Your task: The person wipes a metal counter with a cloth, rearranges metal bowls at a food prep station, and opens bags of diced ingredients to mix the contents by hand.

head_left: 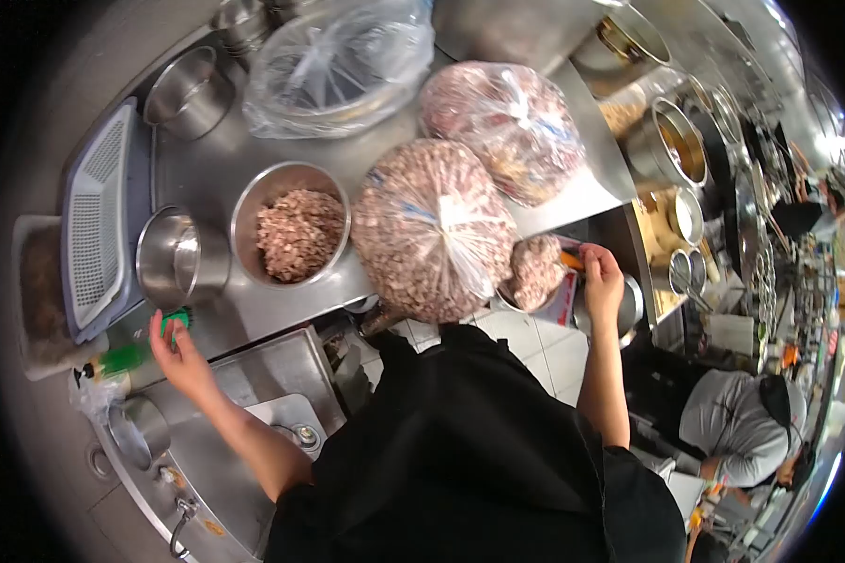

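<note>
My left hand (180,358) has its fingers stretched out beside a green scrubbing pad (176,323), just below a steel pot (171,255). Across the table's front edge, my right hand (604,281) has its fingers drawn together, fingertips right at an orange strip (570,260) like a handle; what they hold is hidden. Left of that strip, a heap of minced meat (537,274) sits above a curved metal rim. A full clear bag of minced meat (432,230) stands between my hands. More minced meat (300,235) lies in a steel bowl (244,202).
A second bag of meat (502,122) and a clear plastic bag (333,70) lie farther back. A grey basket (103,216) stands at left, above a green bottle (117,360) and a sink (225,469). Pots (671,155) line the right; a person in grey (737,422) is beyond.
</note>
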### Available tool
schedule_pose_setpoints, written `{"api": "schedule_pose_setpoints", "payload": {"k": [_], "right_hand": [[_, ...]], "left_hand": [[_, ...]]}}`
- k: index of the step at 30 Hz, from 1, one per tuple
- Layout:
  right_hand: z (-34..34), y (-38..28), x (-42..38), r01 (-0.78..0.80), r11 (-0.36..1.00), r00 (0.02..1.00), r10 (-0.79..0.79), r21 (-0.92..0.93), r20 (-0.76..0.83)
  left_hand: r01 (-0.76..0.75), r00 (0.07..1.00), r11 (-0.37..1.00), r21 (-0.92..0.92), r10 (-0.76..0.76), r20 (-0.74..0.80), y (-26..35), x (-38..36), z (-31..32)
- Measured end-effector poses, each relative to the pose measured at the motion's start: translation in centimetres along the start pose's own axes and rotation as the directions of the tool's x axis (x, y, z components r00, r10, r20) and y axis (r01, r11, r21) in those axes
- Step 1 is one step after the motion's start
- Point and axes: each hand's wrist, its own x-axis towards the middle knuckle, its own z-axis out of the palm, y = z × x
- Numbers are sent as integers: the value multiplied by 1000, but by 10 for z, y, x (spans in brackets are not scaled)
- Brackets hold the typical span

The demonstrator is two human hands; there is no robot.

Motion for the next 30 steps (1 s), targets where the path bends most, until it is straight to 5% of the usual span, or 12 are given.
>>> {"api": "schedule_pose_setpoints", "payload": {"k": [6, 11, 13, 15, 17, 19, 30], "right_hand": [[0, 146, -9, -117, 964, 984, 144, -237, 100], [7, 331, -21, -204, 861, 809, 416, -465, 416], [6, 334, -24, -64, 817, 808, 379, -573, 451], [13, 324, -11, 10, 807, 751, 384, -590, 538], [29, 333, 9, 226, 828, 794, 149, -514, 589], [52, 335, 40, 326, 788, 767, 104, -523, 634], [80, 303, 86, 403, 597, 582, 418, -693, 698]], "left_hand": [[72, 997, 986, -152, -73, -6, 21, -64, 19], [172, 985, 980, -99, -171, 18, 52, -161, 24], [225, 974, 972, -62, -223, 27, 48, -205, 36], [120, 992, 987, 107, -122, 16, 40, -247, 50], [172, 982, 935, 309, -189, 24, 46, -280, 60], [-106, 994, 725, 681, 63, 88, 42, -308, 60], [-77, 997, 594, 801, 46, 61, 50, -317, 74]]}}
